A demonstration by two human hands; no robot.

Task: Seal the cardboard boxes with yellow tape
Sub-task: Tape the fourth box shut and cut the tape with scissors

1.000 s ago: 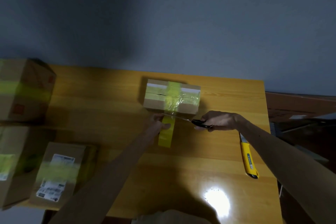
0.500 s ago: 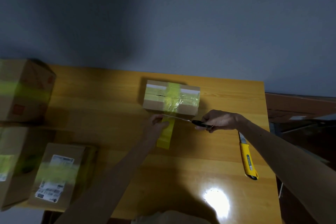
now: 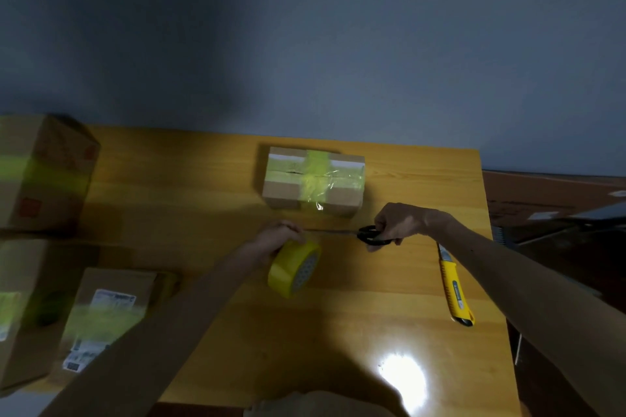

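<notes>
A small cardboard box [image 3: 281, 195] stands at the middle back of the wooden table [image 3: 389, 298], crossed by two strips of yellow tape. Just in front of it my left hand [image 3: 274, 240] grips a roll of yellow tape [image 3: 293, 269], its core facing right. My right hand [image 3: 398, 222] holds black-handled scissors [image 3: 371, 235], whose blades point left toward the roll and my left hand's fingers.
A yellow utility knife [image 3: 454, 288] lies on the table to the right. Several taped cardboard boxes crowd the left side, one large [image 3: 40, 173] at the back, one labelled [image 3: 108, 311] near the front. A bright light glare sits near the front edge.
The strip between box and roll is no longer there. My left hand has drawn the roll back from the box and turned it so its core shows. The scissors have stayed level.
</notes>
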